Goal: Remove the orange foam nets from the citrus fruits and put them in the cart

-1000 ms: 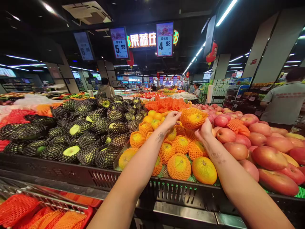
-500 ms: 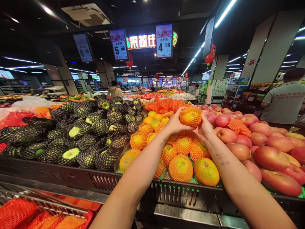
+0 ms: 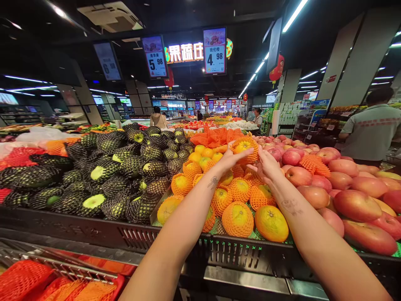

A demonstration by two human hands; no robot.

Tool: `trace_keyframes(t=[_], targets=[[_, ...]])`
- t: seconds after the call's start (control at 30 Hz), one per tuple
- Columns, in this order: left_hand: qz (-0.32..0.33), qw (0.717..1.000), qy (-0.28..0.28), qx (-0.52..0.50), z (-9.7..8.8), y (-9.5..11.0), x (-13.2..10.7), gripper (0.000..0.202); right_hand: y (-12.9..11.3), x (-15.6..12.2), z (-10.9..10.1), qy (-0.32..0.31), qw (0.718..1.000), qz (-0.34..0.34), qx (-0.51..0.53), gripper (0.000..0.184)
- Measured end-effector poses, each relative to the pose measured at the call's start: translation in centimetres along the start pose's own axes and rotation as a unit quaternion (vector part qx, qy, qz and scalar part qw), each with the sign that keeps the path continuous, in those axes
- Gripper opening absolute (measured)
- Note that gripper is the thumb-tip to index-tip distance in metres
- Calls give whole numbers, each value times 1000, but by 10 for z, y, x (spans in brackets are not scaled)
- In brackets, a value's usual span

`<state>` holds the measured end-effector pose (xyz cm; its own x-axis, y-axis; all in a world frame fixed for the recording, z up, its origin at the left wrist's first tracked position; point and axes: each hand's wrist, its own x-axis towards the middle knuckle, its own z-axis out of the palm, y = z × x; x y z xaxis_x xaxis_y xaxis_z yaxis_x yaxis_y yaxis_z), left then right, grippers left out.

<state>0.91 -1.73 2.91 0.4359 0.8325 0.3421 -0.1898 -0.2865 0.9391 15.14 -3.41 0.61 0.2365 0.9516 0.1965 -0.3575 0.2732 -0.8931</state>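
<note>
An orange in an orange foam net [image 3: 245,150] is held up between my two hands, above the pile of oranges. My left hand [image 3: 231,159] grips it from the left, with the thumb laid across its front. At its right side my right hand [image 3: 267,162] is closed against the net, some fingers hidden behind the fruit. Below lie several netted oranges [image 3: 237,220], and a bare orange [image 3: 272,223] rests at the front edge of the bin.
Black-netted green fruit [image 3: 103,171] fills the left section. Red apples [image 3: 357,205] are heaped on the right. A black slatted bin edge [image 3: 244,253] runs along the front. Foam nets [image 3: 25,278] lie in a red basket at lower left. A person [image 3: 372,125] stands at far right.
The netted orange has turned and shifted slightly left in my hands. My left thumb now lies across its front, and my right fingers have moved on its right side.
</note>
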Motion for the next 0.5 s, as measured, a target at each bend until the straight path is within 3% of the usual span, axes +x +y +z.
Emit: trace_keyframes(t=[0.07, 0.17, 0.33, 0.5], targets=[[-26, 999, 44, -10, -2, 0, 0, 59, 1, 1, -1, 25, 999, -9, -19, 30], [-56, 996, 66, 25, -4, 1, -1, 70, 2, 1, -2, 51, 996, -42, -59, 37], [-51, 995, 86, -12, -4, 7, -3, 66, -1, 5, -6, 41, 990, -85, -102, 38], [-45, 992, 116, -16, -6, 1, 2, 64, 0, 16, -16, -13, 989, -33, -143, 39]])
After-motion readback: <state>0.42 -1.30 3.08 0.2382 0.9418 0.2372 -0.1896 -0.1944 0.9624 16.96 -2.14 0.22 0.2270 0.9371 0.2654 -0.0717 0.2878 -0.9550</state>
